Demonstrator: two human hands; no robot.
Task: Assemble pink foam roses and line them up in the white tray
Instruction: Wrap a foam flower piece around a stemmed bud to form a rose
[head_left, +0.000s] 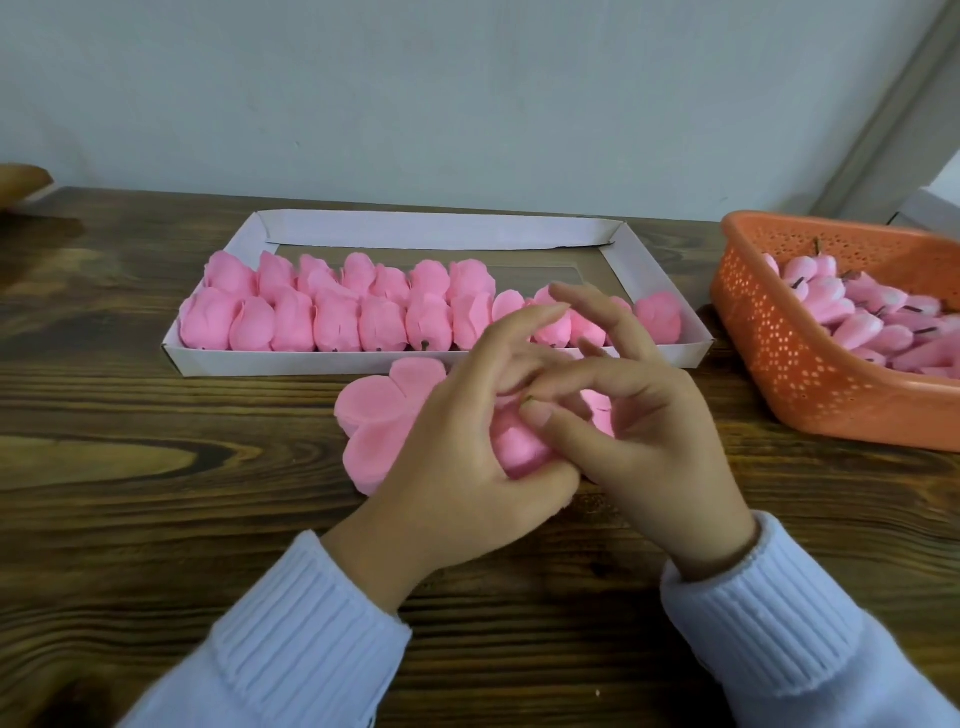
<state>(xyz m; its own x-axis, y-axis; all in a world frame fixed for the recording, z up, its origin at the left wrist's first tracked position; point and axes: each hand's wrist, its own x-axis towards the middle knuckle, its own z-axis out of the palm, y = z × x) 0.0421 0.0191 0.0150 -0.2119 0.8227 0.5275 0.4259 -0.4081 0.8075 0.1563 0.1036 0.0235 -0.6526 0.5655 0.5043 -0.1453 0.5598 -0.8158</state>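
A white tray (441, 229) lies at the table's middle back with two rows of finished pink foam roses (332, 312) filling its left and front parts. In front of it rests a stack of flat pink petal pieces (379, 410). Above that stack my left hand (467, 452) and my right hand (639, 415) meet around a pink foam rose (519, 447). The left hand's fingers curl round it. The right hand's thumb and forefinger pinch at its top, the other fingers spread upward. Most of the rose is hidden by my fingers.
An orange perforated basket (779, 338) at the right holds several pink rose buds (862, 317) with dark stems. The table (156, 493) is dark wood. A pale wall stands behind it. A brown object (21, 179) shows at the far left edge.
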